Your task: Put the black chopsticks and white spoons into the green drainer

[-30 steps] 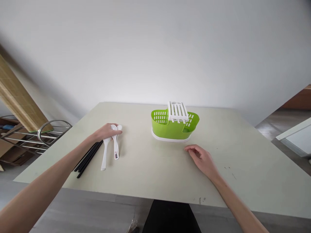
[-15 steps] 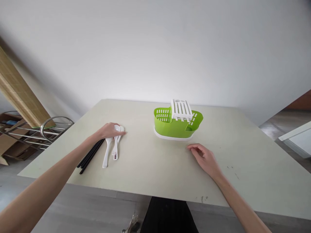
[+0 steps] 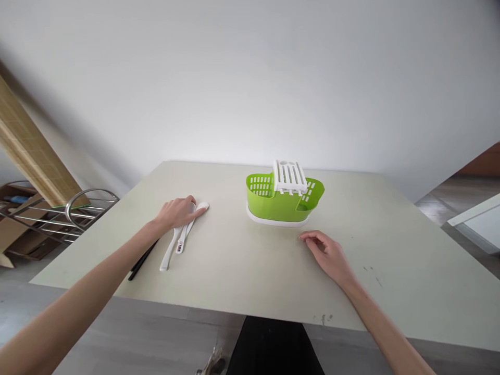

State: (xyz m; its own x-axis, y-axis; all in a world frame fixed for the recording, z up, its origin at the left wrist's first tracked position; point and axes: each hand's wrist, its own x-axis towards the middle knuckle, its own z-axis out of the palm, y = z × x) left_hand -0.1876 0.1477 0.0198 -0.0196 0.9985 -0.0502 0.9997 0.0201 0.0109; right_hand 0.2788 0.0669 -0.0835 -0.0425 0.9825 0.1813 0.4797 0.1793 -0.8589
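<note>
My left hand [image 3: 177,212] is curled over the heads of several white spoons at the table's left side, its thumb against the head of the rightmost spoon [image 3: 202,205]. One long white handle [image 3: 167,254] and a shorter labelled one [image 3: 180,245] stick out below the fingers. Black chopsticks [image 3: 142,262] lie under the left forearm, partly hidden by it. My right hand [image 3: 324,255] rests on the table, fingers loosely curled together with nothing visible in them. Just beyond it stands a green basket [image 3: 273,208] with a white base and a slotted white rack [image 3: 289,177] across its top.
The pale table [image 3: 242,271] meets a white wall [image 3: 250,83] at its far edge. Left of the table are a metal rack [image 3: 70,213], cardboard boxes and a tan rolled mat [image 3: 35,146]. A white panel [image 3: 476,208] stands at the far right.
My left hand has moved slightly right and closed further over the spoons. The rightmost spoon's head has shifted right, and the handles have swung a little left. My right hand stays put.
</note>
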